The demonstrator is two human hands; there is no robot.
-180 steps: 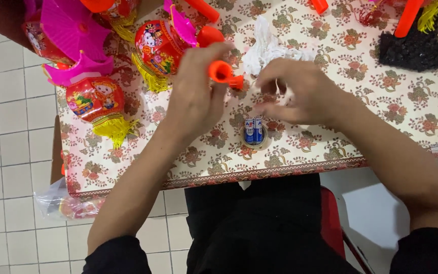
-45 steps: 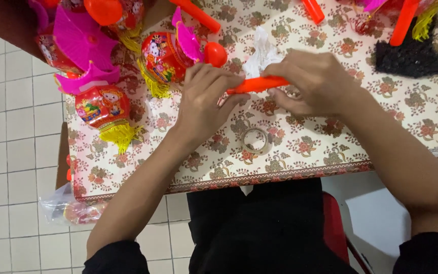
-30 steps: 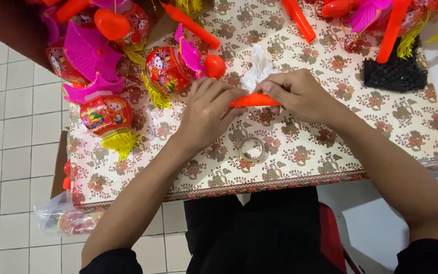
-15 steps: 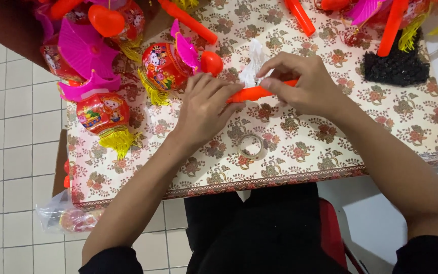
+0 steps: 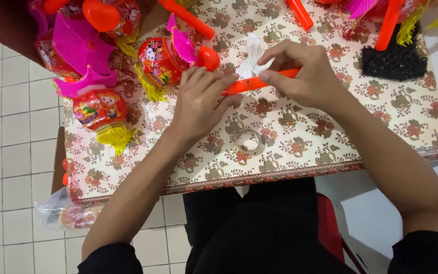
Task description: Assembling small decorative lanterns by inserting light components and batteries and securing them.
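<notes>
I am holding an orange plastic stick (image 5: 252, 82) between my two hands. It is lying nearly level, tilting slightly up toward its right end, just above the floral tabletop (image 5: 330, 142). My left hand (image 5: 198, 101) is covering its left end, fingertips pressing along it; my right hand (image 5: 305, 76) is pinching its right part, thumb beneath and forefinger above. The bare middle stretch is showing between my hands, smooth and bright, just in front of a white crumpled wrapper (image 5: 252, 56).

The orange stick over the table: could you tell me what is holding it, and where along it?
Both hands hold the orange stick: the left hand at its left end, the right hand around its right part.
</notes>
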